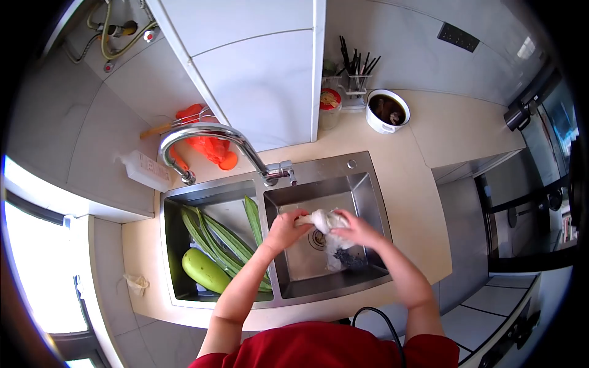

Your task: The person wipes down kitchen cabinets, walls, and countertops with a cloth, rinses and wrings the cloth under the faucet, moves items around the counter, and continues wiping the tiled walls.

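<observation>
Over the right basin [300,264] of a steel double sink, a whitish plastic bag [321,221] is bunched up between my two hands. My left hand [286,231] is closed on its twisted end. On the other side, my right hand [357,230] grips the bag's gathered part. The clear lower part of the bag hangs down into the basin, with dark contents [348,259] at its bottom that I cannot name. Behind it is the drain [316,239], partly covered.
Ridged gourds [224,240] and a pale green gourd [205,270] lie in the left basin. A curved faucet [215,130] arches above. Behind the sink are a red bag [207,147], a white bottle [147,170], and a white pot [388,111] with dark liquid.
</observation>
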Demonstrator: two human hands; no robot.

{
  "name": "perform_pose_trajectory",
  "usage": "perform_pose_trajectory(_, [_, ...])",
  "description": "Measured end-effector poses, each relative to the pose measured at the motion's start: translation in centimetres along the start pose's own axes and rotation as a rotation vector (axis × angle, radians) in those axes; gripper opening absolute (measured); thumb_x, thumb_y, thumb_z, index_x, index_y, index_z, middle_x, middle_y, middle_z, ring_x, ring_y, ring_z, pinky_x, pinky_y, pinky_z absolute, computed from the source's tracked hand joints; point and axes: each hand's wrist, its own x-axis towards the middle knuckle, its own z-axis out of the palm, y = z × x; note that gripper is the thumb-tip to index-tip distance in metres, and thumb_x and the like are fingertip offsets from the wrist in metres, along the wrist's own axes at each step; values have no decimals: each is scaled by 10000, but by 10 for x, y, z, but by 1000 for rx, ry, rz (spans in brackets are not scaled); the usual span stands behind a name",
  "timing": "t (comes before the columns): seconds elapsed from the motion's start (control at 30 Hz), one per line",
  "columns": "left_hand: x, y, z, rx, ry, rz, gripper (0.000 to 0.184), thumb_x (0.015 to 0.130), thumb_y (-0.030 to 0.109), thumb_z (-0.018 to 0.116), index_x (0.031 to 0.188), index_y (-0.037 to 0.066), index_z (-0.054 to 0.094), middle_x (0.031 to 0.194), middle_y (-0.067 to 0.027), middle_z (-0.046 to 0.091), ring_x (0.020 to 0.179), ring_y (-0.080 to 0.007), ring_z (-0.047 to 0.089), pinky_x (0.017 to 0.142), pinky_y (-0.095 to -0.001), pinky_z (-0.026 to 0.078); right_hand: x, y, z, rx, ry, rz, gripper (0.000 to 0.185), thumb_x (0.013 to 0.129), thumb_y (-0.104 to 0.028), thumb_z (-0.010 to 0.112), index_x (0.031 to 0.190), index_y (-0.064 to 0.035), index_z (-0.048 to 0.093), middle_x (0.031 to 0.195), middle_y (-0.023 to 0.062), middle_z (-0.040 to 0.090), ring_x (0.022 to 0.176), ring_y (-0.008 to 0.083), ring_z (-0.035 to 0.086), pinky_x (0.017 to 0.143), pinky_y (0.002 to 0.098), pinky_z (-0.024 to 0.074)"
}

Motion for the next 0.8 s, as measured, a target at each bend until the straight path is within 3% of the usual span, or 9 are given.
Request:
perform_pose_trajectory(0.13, [20,24,-23,107,226,243,350,731,142,693,1057,48,608,887,-144,636,809,-278,628,732,-332,491,31,-41,-68,-8,-209,-86,685,814,-249,681,1361,-37,328,1259,112,506,1158,183,470,958,298,392])
perform_pose_trajectory(0.17, [21,47,-31,155,251,137,412,725,137,701,1113,63,586,1038,-137,604,925,-293,592,810,-338,472,45,-48,-75,0,-40,-216,696,810,-239,679,1369,-43,314,1294,131,473,1191,210,447,978,313,374])
perform_pose_trajectory(0.2, [17,52,-38,155,258,133,412,725,137,701,1113,63,586,1038,-137,604,925,-293,592,810,-338,472,58,-53,-80,11,129,-343,707,806,-230,677,1376,-48,300,1330,149,440,1225,237,423,998,327,357])
perform_pose_trajectory(0.27, [11,55,-45,257,400,351,427,736,132,695,1141,72,570,1122,-128,572,984,-311,558,867,-357,449,78,-66,-85,-931,590,-278,706,787,-203,678,1366,-42,307,1361,188,382,1249,309,389,1016,378,339])
perform_pose_trajectory(0.33, [-13,36,-48,182,343,308,358,759,98,673,1105,65,593,1142,-125,566,1007,-308,546,893,-373,434,119,-27,-78,-739,684,-455,613,828,-216,600,1351,-55,324,1340,217,371,1196,375,411,1002,433,345])
perform_pose_trajectory(0.47, [-75,-21,-45,14,347,60,214,779,6,624,991,30,639,944,-123,635,837,-247,604,754,-323,480,166,11,-19,-744,551,-368,558,852,-183,562,1351,-61,341,1382,222,312,1249,401,355,1034,414,332])
perform_pose_trajectory(0.5, [-93,-34,-45,-18,336,-49,175,793,32,619,967,29,639,897,-132,631,846,-290,603,749,-346,476,181,15,-13,-785,560,-454,528,861,-161,543,1349,-80,358,1408,210,283,1271,382,337,1037,407,340])
perform_pose_trajectory(0.67, [-145,-76,-30,-265,437,-402,159,839,32,581,977,-2,654,853,-124,672,770,-180,658,703,-271,499,223,2,-5,-772,322,-657,459,871,-61,495,1319,-132,425,1411,145,335,1258,314,380,1038,373,343])
perform_pose_trajectory(0.8, [-129,-70,-28,-280,399,-368,164,869,55,558,987,-15,648,838,-107,679,814,-147,661,718,-255,504,243,-27,-12,-623,15,-676,463,873,9,448,1303,-161,467,1379,107,407,1245,269,416,1057,334,328])
